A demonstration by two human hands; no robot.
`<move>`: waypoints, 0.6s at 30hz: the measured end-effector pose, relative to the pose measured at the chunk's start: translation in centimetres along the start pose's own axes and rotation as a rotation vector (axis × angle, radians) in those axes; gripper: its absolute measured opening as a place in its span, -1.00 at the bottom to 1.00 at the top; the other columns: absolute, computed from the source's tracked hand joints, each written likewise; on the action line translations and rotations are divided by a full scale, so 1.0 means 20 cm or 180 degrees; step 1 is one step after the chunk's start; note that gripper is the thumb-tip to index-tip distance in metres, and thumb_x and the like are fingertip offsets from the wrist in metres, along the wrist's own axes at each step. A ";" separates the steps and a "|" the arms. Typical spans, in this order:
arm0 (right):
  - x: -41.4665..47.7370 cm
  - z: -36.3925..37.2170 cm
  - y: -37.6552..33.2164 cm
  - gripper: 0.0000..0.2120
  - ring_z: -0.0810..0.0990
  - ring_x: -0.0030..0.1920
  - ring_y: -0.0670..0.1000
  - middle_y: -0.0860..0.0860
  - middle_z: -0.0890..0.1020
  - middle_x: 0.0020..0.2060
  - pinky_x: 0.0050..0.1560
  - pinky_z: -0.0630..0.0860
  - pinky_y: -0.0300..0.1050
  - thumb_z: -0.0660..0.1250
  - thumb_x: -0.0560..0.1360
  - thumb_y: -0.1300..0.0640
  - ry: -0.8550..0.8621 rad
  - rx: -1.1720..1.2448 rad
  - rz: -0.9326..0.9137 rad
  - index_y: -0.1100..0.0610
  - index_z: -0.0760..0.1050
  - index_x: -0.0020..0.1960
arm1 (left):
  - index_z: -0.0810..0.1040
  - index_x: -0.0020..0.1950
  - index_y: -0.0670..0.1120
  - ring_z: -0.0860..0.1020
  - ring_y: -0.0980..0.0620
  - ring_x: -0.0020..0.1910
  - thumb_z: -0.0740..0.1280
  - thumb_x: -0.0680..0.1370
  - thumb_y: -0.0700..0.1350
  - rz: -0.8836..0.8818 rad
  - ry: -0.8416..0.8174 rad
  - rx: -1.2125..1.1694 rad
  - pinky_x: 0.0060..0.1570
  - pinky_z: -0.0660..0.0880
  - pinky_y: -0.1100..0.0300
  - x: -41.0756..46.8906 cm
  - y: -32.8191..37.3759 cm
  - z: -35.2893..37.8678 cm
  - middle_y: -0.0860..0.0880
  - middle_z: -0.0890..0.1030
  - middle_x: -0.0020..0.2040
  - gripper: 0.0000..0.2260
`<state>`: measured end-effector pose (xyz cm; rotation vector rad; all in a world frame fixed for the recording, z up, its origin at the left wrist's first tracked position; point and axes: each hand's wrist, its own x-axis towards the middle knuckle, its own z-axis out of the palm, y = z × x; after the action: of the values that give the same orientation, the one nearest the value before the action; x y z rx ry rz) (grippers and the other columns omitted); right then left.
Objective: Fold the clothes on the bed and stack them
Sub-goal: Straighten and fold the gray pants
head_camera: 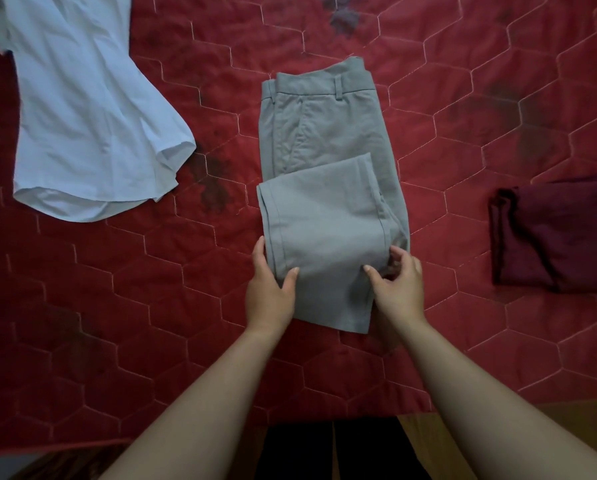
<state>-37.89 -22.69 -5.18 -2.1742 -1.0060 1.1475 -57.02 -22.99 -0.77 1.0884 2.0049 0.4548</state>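
Grey trousers [324, 150] lie partly folded in the middle of the red quilted bed [151, 289], waistband at the far end, the leg ends doubled back over the near half. My left hand [269, 292] grips the left edge of the near fold, thumb on top. My right hand [399, 285] pinches the right edge of the same fold, thumb on top and fingers curled at the side. A pale blue short-sleeved shirt [82, 109] lies spread out and unfolded at the far left. A folded maroon garment [560, 237] rests at the right.
The bed's near edge [498, 400] runs just in front of me, with wooden floor [567, 427] below it. Dark blotches mark the quilt between the shirt and the trousers.
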 end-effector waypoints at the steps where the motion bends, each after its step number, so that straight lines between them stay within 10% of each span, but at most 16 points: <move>1: -0.02 0.01 0.00 -0.48 0.48 0.00 -0.08 -0.02 0.40 0.15 -0.20 0.34 -0.53 0.47 0.39 0.11 -0.0009 0.0046 0.0050 0.13 0.39 0.29 | 0.12 0.48 0.06 0.55 -0.02 0.10 0.36 0.51 -0.07 -0.0006 -0.0007 -0.0137 -0.03 0.38 0.28 -0.02 0.00 -0.01 -0.01 0.55 0.21 -0.38; 8: -0.08 0.02 0.01 -0.31 0.37 0.30 0.02 0.08 0.35 0.35 0.26 0.30 -0.16 0.45 0.40 0.04 -0.0363 0.0029 0.0301 0.16 0.23 0.42 | 0.33 0.32 0.04 0.40 0.55 -0.10 0.37 0.50 -0.12 0.0216 0.0210 -0.0525 -0.16 0.25 0.70 -0.09 -0.02 -0.09 0.41 0.37 0.00 -0.57; 18: -0.16 -0.12 -0.19 -0.95 0.58 -0.26 -0.28 -0.11 0.64 -0.23 -0.25 0.45 -0.47 0.41 0.44 0.18 -0.0105 0.0998 -0.0009 0.06 0.57 -0.11 | 0.46 0.14 -0.02 0.44 0.31 0.03 0.37 0.50 -0.20 0.0444 0.0458 -0.0777 0.04 0.27 0.60 -0.09 0.10 -0.19 0.26 0.47 0.02 -0.75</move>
<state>-38.55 -23.08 0.19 -1.9107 -0.7821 1.2509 -58.41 -23.19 3.70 1.0703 1.9407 0.8493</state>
